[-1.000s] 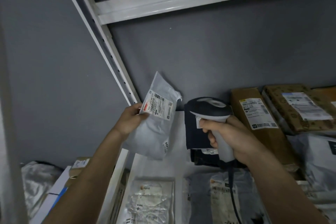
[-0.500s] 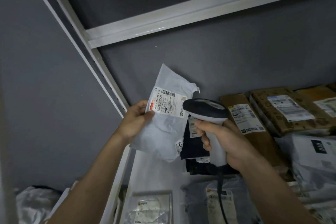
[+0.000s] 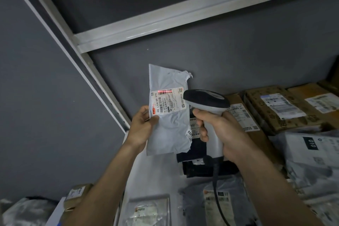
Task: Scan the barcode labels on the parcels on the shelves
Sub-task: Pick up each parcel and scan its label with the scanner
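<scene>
My left hand (image 3: 142, 127) grips a light grey plastic mailer parcel (image 3: 169, 124) by its left edge and holds it upright above the white shelf (image 3: 154, 170). Its white shipping label (image 3: 167, 101) faces me, and a red scan line lies across the barcode at the label's top. My right hand (image 3: 222, 134) grips the handle of a corded white and black barcode scanner (image 3: 206, 102), whose head points at the label from the right, a short way off.
Brown cardboard boxes (image 3: 278, 108) with labels line the shelf's back right. Grey and dark mailer bags (image 3: 311, 161) lie in front of them and under the scanner. A white upright post (image 3: 77, 60) and crossbeam (image 3: 183, 13) frame the shelf. More parcels (image 3: 27, 211) sit lower left.
My left hand turned the grey parcel more upright and squarer to me. The scanner head moved up beside the label, and the red scan line now lies on the barcode.
</scene>
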